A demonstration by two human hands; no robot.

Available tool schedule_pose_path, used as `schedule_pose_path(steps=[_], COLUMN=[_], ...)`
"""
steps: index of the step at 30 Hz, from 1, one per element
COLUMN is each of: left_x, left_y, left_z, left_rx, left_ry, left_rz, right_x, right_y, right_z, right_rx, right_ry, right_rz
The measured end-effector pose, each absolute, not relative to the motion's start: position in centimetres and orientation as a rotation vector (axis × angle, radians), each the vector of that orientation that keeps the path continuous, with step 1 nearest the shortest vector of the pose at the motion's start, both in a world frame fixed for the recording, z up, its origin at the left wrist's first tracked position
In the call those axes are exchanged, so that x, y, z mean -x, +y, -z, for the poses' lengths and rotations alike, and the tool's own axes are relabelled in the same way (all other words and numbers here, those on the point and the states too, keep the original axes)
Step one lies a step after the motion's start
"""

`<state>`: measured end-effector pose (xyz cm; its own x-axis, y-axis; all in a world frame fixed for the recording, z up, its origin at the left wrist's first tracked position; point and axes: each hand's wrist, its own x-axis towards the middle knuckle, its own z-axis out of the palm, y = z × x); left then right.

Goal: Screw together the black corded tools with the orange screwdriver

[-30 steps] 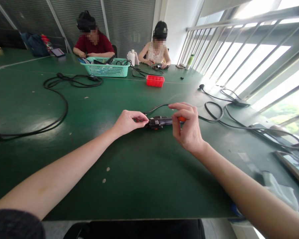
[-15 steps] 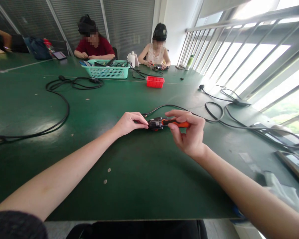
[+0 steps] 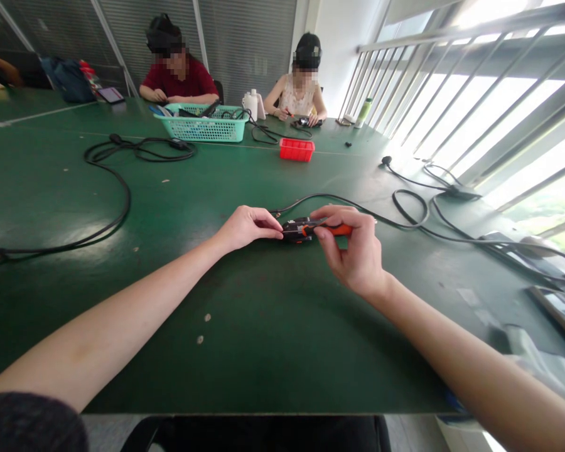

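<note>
In the head view, a small black device (image 3: 294,231) with bits of orange lies on the green table (image 3: 263,326) in front of me. My left hand (image 3: 248,228) is closed in a pinch at its left end, thumb and fingers together. From the right, my right hand (image 3: 358,251) grips an orange-and-black screwdriver (image 3: 341,230), held nearly level and pointing left at the device. The screwdriver's tip is too small and covered to tell exactly where it touches. A black cable (image 3: 320,196) runs behind both hands, its near end by my left fingers.
A red bin (image 3: 296,150) stands farther back, near a mint-green basket (image 3: 207,130) full of tools and cables. Coiled black cord (image 3: 122,182) lies at left, more cable (image 3: 412,210) at right. Two people sit across the table. A metal railing (image 3: 433,81) borders the right side.
My right hand has shifted slightly left, its fingers more curled over the screwdriver handle. The left hand keeps its pinch on the device. The whole view has tilted a little.
</note>
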<state>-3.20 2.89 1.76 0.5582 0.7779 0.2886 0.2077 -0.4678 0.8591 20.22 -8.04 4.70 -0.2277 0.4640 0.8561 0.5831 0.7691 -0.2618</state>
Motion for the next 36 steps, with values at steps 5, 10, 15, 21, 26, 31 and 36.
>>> schedule_pose_path(steps=[5,10,15,21,26,31,36], left_x=[3.46,3.46,3.48,3.29,2.99,2.91,3.0], left_y=[3.25,3.26,3.23,2.94,2.61,2.57,2.73], left_z=[-1.76,-1.73,-1.7,-1.82,-2.03,-2.05,-1.84], left_rx=[-2.025,-1.999,-1.939,-1.918,-1.942,-1.954,-1.99], left_ry=[0.738,0.719,0.719,0.682,0.671,0.677,0.679], left_rz=[-0.847,-0.83,-0.81,-0.764,-0.77,-0.767,-0.763], right_x=[-20.29,-20.35,-20.2,-20.29,-20.36,-20.34,-20.1], right_y=[-8.14,-8.12,-8.18,-8.07,-7.97,-8.06,-7.91], right_z=[-4.94,-5.18,-5.54,-5.46,-5.71,-5.52,-5.11], right_rx=[0.829,0.823,0.812,0.804,0.782,0.872,0.782], right_ry=[-1.865,-1.89,-1.954,-1.995,-2.037,-1.953,-2.008], right_rz=[0.175,0.204,0.276,0.31,0.353,0.225,0.224])
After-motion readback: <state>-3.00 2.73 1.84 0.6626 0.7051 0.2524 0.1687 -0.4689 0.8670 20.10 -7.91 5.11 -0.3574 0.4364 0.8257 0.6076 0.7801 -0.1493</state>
